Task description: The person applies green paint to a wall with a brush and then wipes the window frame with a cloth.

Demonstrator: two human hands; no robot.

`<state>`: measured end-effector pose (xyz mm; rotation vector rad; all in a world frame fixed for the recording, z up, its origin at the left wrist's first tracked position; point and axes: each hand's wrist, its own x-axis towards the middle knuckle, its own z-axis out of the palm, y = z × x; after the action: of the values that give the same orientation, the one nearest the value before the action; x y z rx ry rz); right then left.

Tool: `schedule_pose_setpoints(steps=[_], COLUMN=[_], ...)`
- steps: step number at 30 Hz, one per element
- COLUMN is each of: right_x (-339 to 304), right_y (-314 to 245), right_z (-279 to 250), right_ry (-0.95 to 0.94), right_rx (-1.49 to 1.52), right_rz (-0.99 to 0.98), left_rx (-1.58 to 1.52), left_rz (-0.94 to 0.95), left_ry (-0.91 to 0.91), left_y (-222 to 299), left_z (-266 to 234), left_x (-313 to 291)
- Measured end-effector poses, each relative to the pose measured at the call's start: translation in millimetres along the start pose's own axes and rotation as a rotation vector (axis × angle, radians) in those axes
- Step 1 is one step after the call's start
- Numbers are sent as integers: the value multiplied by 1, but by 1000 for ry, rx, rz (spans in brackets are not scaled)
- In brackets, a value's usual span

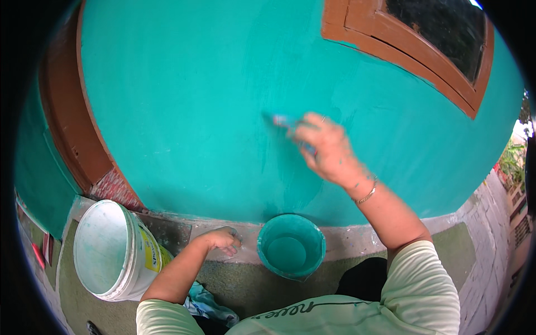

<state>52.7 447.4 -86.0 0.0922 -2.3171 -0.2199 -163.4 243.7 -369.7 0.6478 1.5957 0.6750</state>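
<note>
A paintbrush (pixel 281 120) is gripped in my right hand (pixel 328 148), raised in front of the turquoise wall (pixel 184 95). Motion blurs the brush head, which points left at the wall; I cannot make out whether its bristles touch it. Darker, wet-looking streaks show around the brush. My left hand (pixel 223 240) hangs low near the foot of the wall, its fingers loosely bent and apart, holding nothing. Just to its right stands a small turquoise bucket (pixel 320 248) with paint of the same colour in the bottom.
On the left stands a large white bucket (pixel 100 207) with a yellow label. A crumpled blue-and-white cloth (pixel 207 306) lies beside my left arm. Brown frames surround the window (pixel 402 56) at upper right and the doorway (pixel 72 123) at left. A ledge (pixel 346 240) runs along the wall's base.
</note>
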Motion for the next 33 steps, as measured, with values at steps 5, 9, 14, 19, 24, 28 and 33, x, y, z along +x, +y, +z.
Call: schedule_pose_setpoints(steps=[5, 9, 14, 19, 24, 28, 33], right_x=[15, -67, -101, -73, -57, -46, -30], right_y=[7, -16, -24, -12, 21, 36, 53], right_z=[9, 71, 80, 14, -49, -81, -101], right_ry=[228, -45, -303, 115, 387, 544, 620], right_rx=[-255, -326, 102, 503, 907, 843, 758], right_rz=[-200, -316, -35, 311, 635, 546, 410], left_rx=[21, 24, 29, 13, 29, 25, 14], left_rz=[-4, 12, -6, -38, -18, -24, -38], left_ry=[-29, -41, -22, -23, -57, -83, -81], left_y=[4, 12, 3, -1, 2, 2, 2], left_z=[4, 6, 0, -2, 4, 9, 12], left_x=[6, 9, 7, 7, 14, 22, 23])
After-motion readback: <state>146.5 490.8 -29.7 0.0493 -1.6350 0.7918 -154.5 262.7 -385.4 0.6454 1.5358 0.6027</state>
